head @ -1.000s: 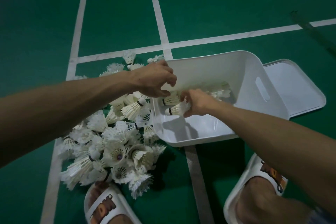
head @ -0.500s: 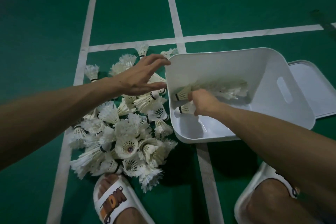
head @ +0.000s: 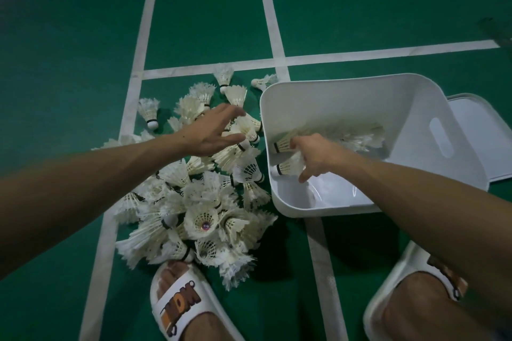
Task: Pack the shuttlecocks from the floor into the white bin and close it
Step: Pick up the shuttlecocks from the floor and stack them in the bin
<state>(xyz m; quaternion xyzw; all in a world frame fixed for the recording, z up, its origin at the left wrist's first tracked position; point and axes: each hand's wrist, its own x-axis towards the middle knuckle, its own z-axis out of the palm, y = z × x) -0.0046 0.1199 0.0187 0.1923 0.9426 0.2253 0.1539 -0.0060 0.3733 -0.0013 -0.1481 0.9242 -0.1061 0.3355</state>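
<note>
A pile of white feather shuttlecocks point(head: 194, 202) lies on the green court floor, left of the white bin point(head: 415, 108). The bin is tipped toward me, with rows of shuttlecocks point(head: 346, 135) lying inside against its far wall. My left hand point(head: 210, 133) hovers with spread fingers over the top of the pile and holds nothing. Inside the bin, my right hand point(head: 313, 155) grips a shuttlecock point(head: 288, 166) near the left wall. The bin's white lid point(head: 476, 130) lies flat on the floor behind and right of the bin.
My two feet in white slides point(head: 177, 302) point(head: 410, 285) stand at the bottom, one touching the pile's near edge. White court lines point(head: 277, 61) cross the floor. A few stray shuttlecocks point(head: 149, 113) sit at the pile's far edge.
My left hand has left the bin's rim, opened, and swung left over the pile. My right hand stays inside the bin holding a shuttlecock. The view has shifted left.
</note>
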